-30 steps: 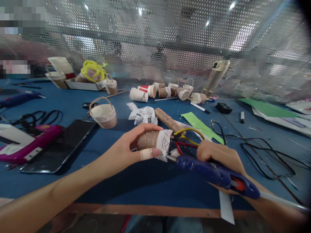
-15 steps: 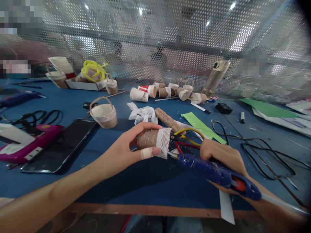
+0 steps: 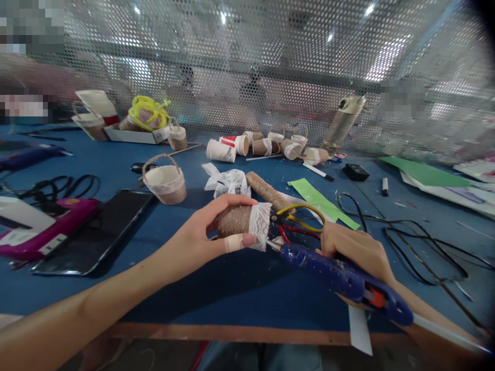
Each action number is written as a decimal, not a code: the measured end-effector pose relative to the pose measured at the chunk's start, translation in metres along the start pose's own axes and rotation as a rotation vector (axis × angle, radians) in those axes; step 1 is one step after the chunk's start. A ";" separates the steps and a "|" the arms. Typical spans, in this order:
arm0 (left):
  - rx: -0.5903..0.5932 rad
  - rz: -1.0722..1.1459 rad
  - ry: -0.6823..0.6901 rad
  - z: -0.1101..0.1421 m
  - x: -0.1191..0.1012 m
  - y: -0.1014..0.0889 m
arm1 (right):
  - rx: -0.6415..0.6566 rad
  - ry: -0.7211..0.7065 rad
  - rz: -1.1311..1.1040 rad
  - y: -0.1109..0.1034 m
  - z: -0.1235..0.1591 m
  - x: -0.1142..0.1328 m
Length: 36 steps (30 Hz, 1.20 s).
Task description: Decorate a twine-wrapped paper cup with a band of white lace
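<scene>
My left hand (image 3: 211,229) is closed around a twine-wrapped cup (image 3: 235,220) lying on its side, its mouth to the right. White lace (image 3: 260,226) rings the cup's rim, and my bandaged thumb presses by its edge. In my right hand (image 3: 353,250) is a blue hot glue gun (image 3: 328,273), with a glue stick out of its back end. The gun's metal nozzle meets or nearly meets the lower lace edge; I cannot tell which. Behind the nozzle lie yellow and red handled pliers (image 3: 301,219). A roll of twine (image 3: 270,191) and a bunched white lace (image 3: 228,180) lie beyond the cup.
A small handled basket (image 3: 166,183), a black phone (image 3: 96,232) and a magenta tool (image 3: 50,226) are on the left. Several small baskets and paper cups (image 3: 222,151) line the back, near a bottle (image 3: 344,123). Green paper (image 3: 320,201) and black cable (image 3: 421,252) lie right.
The glue gun's nozzle has shifted slightly along the lace rim, and my right hand moved a little to the right. My left hand keeps its hold on the cup, tilting it slightly.
</scene>
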<state>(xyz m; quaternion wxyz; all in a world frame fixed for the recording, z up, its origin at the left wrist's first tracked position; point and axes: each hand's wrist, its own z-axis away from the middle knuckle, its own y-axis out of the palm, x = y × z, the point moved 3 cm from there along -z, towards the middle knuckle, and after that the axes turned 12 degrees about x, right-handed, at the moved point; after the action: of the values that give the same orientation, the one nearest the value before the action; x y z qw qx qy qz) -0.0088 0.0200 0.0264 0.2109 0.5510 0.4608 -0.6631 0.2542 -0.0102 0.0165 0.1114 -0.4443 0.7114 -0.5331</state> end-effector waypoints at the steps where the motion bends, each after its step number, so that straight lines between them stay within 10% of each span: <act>1: -0.002 0.000 0.002 0.000 0.000 0.000 | -0.002 -0.006 0.001 -0.001 -0.001 0.002; 16: -0.037 -0.055 -0.030 -0.002 0.005 -0.006 | -0.183 -0.147 0.059 -0.002 0.004 0.007; 36: -0.021 -0.046 -0.044 -0.002 0.005 -0.006 | -0.098 -0.130 0.170 0.001 0.000 0.008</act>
<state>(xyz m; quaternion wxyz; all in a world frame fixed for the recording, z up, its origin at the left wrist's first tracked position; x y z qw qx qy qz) -0.0136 0.0260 0.0235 0.2114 0.5231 0.4755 -0.6750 0.2486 -0.0160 0.0180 0.1804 -0.4208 0.7630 -0.4564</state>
